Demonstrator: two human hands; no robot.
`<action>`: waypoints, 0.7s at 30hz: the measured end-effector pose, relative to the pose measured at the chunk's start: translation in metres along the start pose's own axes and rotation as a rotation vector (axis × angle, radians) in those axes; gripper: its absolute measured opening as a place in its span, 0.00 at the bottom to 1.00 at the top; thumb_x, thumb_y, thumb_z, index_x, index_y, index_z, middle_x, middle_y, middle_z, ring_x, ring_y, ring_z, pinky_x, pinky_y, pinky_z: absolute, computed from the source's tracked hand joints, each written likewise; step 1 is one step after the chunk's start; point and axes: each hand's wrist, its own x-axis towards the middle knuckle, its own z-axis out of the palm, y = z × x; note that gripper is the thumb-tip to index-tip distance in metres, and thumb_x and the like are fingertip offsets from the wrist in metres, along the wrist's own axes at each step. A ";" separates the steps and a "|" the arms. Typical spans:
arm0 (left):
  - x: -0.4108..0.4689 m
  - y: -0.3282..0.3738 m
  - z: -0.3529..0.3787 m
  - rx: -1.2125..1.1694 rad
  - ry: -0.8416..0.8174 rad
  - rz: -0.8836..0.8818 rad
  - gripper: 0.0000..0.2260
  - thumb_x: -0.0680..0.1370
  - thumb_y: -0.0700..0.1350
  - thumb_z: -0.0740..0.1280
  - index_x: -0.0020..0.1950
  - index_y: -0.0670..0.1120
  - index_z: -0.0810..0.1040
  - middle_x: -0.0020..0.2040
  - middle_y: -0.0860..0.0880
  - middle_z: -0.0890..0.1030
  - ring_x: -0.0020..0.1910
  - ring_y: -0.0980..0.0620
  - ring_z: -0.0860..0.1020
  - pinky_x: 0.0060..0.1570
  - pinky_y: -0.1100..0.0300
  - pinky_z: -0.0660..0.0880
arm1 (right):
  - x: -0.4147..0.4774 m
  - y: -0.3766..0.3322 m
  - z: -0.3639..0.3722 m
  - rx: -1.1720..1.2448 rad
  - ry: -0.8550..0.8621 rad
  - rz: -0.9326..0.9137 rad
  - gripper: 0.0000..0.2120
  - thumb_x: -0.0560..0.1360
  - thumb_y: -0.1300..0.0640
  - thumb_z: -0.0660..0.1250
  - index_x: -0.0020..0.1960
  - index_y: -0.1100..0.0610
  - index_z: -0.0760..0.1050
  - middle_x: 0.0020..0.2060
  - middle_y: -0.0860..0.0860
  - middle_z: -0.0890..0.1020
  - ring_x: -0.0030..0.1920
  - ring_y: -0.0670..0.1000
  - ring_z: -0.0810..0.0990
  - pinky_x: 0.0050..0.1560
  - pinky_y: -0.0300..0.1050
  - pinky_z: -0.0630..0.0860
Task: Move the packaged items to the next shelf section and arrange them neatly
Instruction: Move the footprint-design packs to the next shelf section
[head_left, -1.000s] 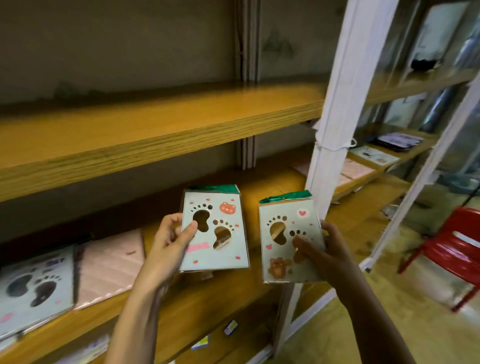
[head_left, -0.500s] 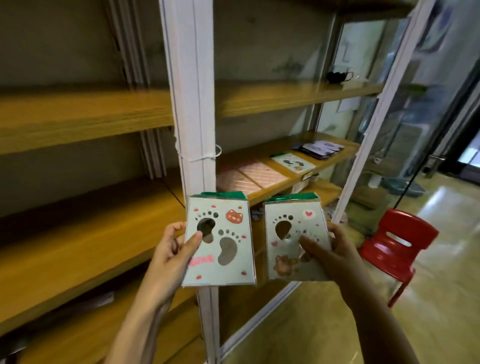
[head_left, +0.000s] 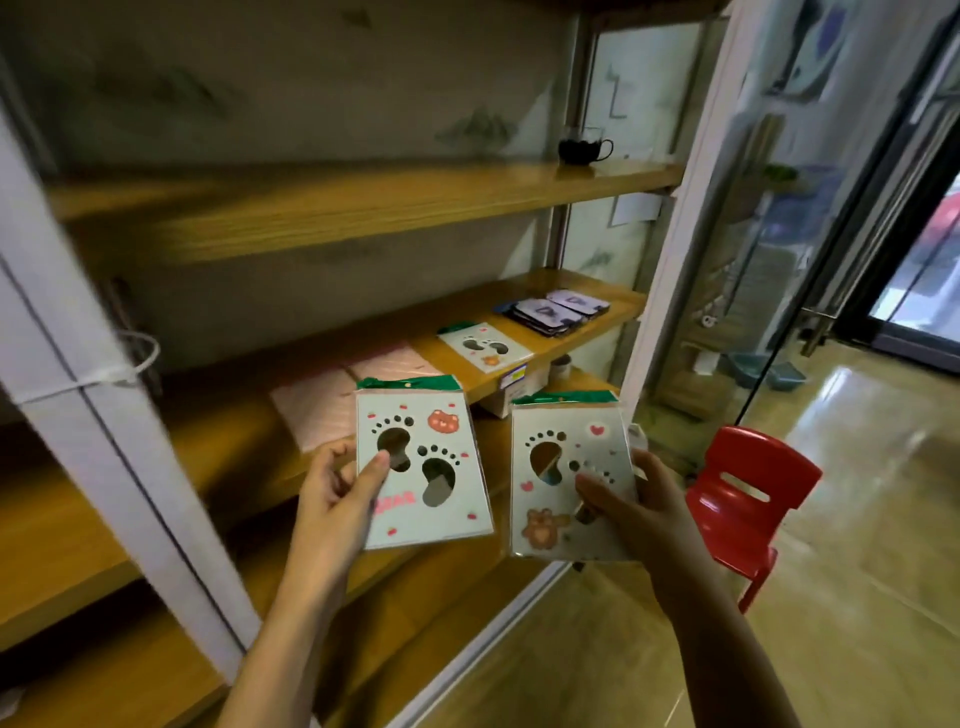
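Head view: both hands are raised before a wooden rack, right of the white post.
Left hand: thumb on the front and fingers behind, pinching the left packet by its left edge, just right of the post.
Right hand: thumb across the front and fingers curled behind, holding the right packet, farther right of the post.
Why held so: there is one packet per hand, upright, print toward the person, side by side and apart. This likely lets each be laid flat, print up, without a new grip.
Middle shelf: this is right of the post and, by my reading, the target section. Pink packets lie nearest the post, a footprint packet beyond them, and a dark stack farthest.
Why laid so: they lie flat in a row along the board, so the carried pair probably joins it. Bare wood shows between the post and the pink packets.
Other things: a cup sits on the upper shelf and a red chair on the floor, both far right of the post.
Change from half a second ago: the post stood mid-frame behind the left packet; now it is at the left edge, with both packets clear to its right. The shelf goods look nearer. Both grips are unchanged.
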 end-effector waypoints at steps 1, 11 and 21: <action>0.012 -0.002 0.011 -0.005 0.006 0.007 0.06 0.76 0.41 0.64 0.51 0.46 0.71 0.38 0.50 0.85 0.32 0.53 0.84 0.23 0.65 0.76 | 0.012 0.001 -0.005 0.000 0.000 0.001 0.16 0.72 0.63 0.68 0.58 0.55 0.69 0.45 0.52 0.80 0.34 0.40 0.83 0.27 0.33 0.77; 0.162 -0.024 0.116 0.075 0.105 -0.004 0.08 0.77 0.45 0.63 0.55 0.48 0.69 0.47 0.47 0.82 0.40 0.50 0.83 0.29 0.61 0.79 | 0.157 -0.006 -0.056 -0.133 -0.022 0.032 0.13 0.72 0.62 0.67 0.50 0.47 0.69 0.44 0.50 0.80 0.34 0.45 0.83 0.26 0.35 0.77; 0.266 -0.051 0.159 0.207 0.245 -0.020 0.08 0.77 0.44 0.63 0.54 0.44 0.68 0.50 0.44 0.80 0.41 0.49 0.81 0.33 0.58 0.79 | 0.291 -0.004 -0.061 -0.268 -0.121 0.036 0.20 0.72 0.59 0.68 0.62 0.56 0.67 0.48 0.51 0.80 0.44 0.48 0.82 0.33 0.39 0.80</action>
